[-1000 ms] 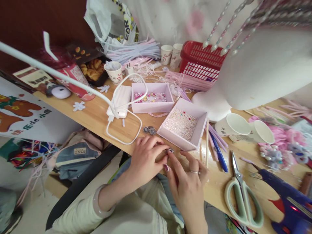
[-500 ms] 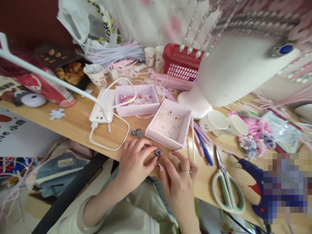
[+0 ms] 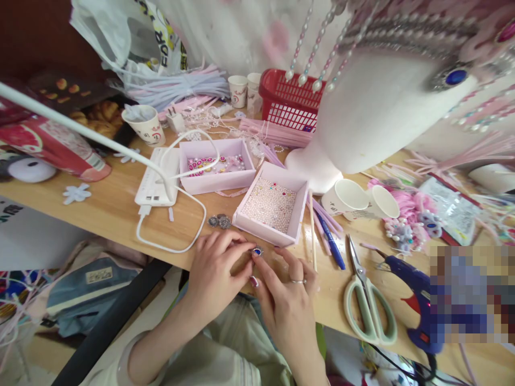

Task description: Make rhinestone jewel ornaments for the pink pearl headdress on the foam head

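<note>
My left hand [image 3: 219, 271] pinches a small blue gem in a dark metal setting [image 3: 256, 251] between thumb and index finger, just above the table's front edge. My right hand [image 3: 287, 295] meets it from the other side, its index fingertip touching the gem. The right thumb is held apart below, and the other fingers are bent and spread, one wearing a ring. Several round grey metal settings [image 3: 219, 221] lie just beyond my left hand. Behind the gem stands a pale pink box of small pearly beads [image 3: 241, 219].
A second box [image 3: 217, 184] holds pink gems and beads. To its left is a white power bank [image 3: 159, 177] with a looped cable. Scissors [image 3: 364, 305], a blue pen [image 3: 332, 241] and a blue glue gun [image 3: 410, 284] lie right. A white mannequin head [image 3: 386, 107] stands behind.
The view has shifted slightly, so most things sit a little further left. The gem remains between my hands, its blue face showing more, with my right index fingertip against it.
</note>
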A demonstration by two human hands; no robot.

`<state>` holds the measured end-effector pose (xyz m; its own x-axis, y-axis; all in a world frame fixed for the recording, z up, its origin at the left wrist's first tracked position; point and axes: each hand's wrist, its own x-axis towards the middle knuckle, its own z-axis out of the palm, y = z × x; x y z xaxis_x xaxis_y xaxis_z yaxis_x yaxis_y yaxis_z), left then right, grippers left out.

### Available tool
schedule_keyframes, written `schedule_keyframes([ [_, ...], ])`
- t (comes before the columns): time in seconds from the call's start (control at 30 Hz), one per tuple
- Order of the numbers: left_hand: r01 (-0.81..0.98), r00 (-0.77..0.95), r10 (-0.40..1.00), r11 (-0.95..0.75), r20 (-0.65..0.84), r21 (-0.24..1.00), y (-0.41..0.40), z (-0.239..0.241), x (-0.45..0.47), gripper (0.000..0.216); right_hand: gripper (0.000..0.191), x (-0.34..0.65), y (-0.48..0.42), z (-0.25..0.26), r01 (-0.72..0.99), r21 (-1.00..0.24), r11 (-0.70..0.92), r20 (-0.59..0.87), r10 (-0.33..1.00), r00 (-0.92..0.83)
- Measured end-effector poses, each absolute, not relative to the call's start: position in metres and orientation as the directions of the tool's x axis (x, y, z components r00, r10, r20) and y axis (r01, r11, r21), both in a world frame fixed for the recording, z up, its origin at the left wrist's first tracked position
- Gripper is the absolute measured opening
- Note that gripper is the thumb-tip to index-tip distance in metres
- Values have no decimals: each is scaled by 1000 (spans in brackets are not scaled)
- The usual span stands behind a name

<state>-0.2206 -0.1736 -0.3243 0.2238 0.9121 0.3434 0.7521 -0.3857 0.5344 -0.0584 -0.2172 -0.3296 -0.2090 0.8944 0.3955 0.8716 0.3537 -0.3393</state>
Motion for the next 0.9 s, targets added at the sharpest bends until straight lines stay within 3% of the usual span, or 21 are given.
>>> schedule_keyframes([
  [0.23, 772, 254, 899, -410, 356, 486, -173, -325, -221, 18, 32, -60, -219, -330, 868, -372, 329, 408, 898, -165],
  [0.57, 754, 440, 761, -601, 477, 264, -162, -361, -250, 28, 37, -62, -222, -326, 884, -383, 268, 359, 925, -125],
  [0.7, 751, 452, 763, -605, 462, 265, -160, -365, -254, 32, 33, -64, -223, -329, 884, -408, 228, 326, 941, -93],
  [0.9, 756, 400, 764, -587, 506, 289, -160, -371, -251, 29, 41, -66, -221, -333, 894, -368, 253, 410, 908, -89],
])
